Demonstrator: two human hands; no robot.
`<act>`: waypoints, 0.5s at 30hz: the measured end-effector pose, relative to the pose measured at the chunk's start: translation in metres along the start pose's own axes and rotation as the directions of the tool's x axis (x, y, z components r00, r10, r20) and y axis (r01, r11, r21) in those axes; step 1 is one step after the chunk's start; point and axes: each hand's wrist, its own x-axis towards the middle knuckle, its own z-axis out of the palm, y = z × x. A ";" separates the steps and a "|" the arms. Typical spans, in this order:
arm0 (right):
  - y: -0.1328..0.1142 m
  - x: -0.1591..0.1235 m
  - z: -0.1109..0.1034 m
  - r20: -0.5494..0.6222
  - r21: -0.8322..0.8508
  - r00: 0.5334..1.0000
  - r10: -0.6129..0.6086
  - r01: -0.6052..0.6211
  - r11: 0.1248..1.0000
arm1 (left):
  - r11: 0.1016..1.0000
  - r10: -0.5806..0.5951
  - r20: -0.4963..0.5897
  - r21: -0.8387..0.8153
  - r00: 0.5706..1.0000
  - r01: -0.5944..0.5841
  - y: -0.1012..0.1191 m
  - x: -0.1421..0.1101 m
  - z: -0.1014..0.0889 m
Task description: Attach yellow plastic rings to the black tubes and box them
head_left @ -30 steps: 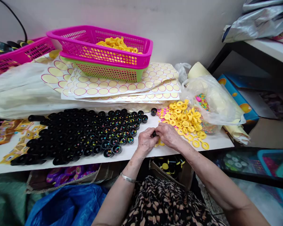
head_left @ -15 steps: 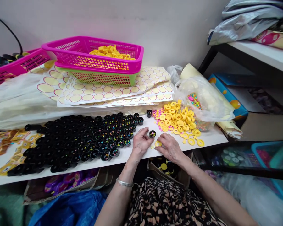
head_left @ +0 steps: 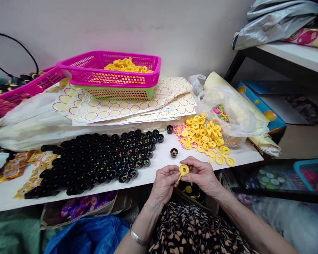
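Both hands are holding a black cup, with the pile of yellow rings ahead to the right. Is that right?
Not a cup: the head view shows the left hand and right hand holding a yellow ring. The yellow pile is ahead to the right, as stated.

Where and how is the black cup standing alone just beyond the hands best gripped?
Pinch the black cup by opposite sides of its round outer wall, likely from the near side: it stands upright and alone, and its open top shows small beads that tilting could spill.

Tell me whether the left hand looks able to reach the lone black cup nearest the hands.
Likely yes: nothing visible stands between the left hand and the cup, though that hand seems to hold a yellow ring.
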 end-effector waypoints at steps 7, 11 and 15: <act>0.008 0.003 0.011 -0.037 -0.239 0.997 -0.063 0.053 0.970 | 0.982 -0.026 -0.020 -0.188 0.999 0.022 -0.015 0.007 0.006; 0.005 0.028 0.000 -0.007 -0.593 0.971 -0.238 0.188 0.783 | 0.990 0.115 -0.219 -0.054 0.969 -0.130 0.001 0.014 -0.005; -0.001 0.057 -0.008 0.203 -0.770 0.957 -0.209 0.288 0.569 | 0.972 0.237 -0.316 0.080 0.919 -0.223 0.019 0.025 -0.014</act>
